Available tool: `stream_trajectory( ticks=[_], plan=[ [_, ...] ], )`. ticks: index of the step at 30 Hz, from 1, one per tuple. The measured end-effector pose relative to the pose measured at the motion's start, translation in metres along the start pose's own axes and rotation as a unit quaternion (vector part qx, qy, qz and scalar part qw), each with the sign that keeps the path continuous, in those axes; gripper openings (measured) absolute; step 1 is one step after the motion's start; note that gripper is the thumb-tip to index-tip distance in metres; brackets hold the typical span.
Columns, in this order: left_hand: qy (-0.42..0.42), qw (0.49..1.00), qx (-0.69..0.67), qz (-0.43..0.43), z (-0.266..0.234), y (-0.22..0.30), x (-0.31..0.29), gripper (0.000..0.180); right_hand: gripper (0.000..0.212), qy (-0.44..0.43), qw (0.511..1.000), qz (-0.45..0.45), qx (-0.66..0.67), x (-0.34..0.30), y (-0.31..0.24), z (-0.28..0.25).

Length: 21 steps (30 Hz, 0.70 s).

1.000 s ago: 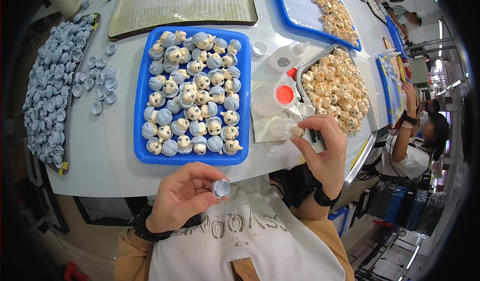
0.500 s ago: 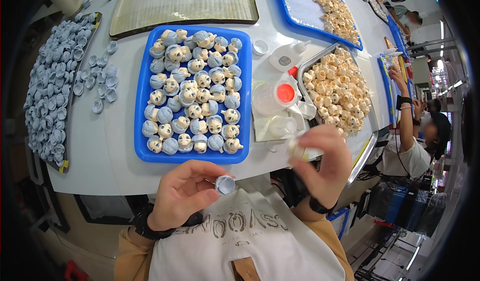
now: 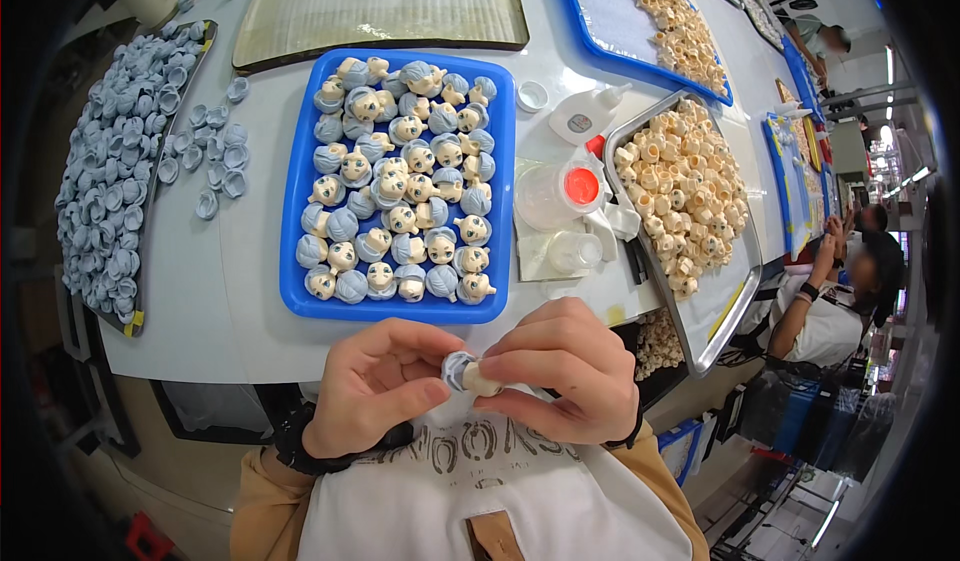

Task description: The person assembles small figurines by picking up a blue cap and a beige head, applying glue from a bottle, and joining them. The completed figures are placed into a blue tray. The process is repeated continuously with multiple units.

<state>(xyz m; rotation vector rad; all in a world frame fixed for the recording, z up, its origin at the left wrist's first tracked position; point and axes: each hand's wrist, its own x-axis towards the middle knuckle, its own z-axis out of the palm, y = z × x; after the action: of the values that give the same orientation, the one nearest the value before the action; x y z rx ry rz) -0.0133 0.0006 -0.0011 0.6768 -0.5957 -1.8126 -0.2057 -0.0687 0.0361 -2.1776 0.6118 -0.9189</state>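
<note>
Both hands, left hand [image 3: 375, 386] and right hand [image 3: 560, 366], meet at chest height, fingertips pinched together on a small doll head with blue-grey cap and cream face [image 3: 463, 372], its long axis lying roughly sideways, cream end toward the right hand. Just beyond, on the white worktop [image 3: 250, 291], sits a blue plastic tray [image 3: 295, 186] of finished heads.

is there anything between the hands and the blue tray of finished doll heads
Nothing visible. Both hands, left and right, pinch a small blue-capped doll head above the table edge; the blue plastic tray lies just beyond, only bare white tabletop between.
</note>
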Motion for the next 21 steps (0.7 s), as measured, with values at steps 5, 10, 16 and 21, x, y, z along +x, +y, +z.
stream_trajectory(
  ticks=[5, 10, 16, 21],
  plan=[
    [-0.005, 1.0, 0.01, -0.02, 0.001, 0.001, 0.0, 0.031, 0.034, -0.052, 0.999, 0.005, -0.006, 0.0, -0.002, -0.004],
    [-0.013, 0.998, 0.054, -0.039, 0.001, 0.001, -0.001, 0.031, 0.032, -0.073, 0.997, 0.01, -0.026, 0.0, -0.002, -0.007],
    [-0.011, 0.999, 0.049, -0.016, -0.003, -0.001, -0.001, 0.03, 0.039, -0.066, 0.997, 0.003, -0.048, -0.003, -0.001, -0.002],
    [0.043, 0.999, 0.015, -0.03, 0.007, 0.002, 0.001, 0.04, 0.047, -0.008, 0.996, -0.01, -0.086, 0.004, -0.001, 0.013]
  ],
)
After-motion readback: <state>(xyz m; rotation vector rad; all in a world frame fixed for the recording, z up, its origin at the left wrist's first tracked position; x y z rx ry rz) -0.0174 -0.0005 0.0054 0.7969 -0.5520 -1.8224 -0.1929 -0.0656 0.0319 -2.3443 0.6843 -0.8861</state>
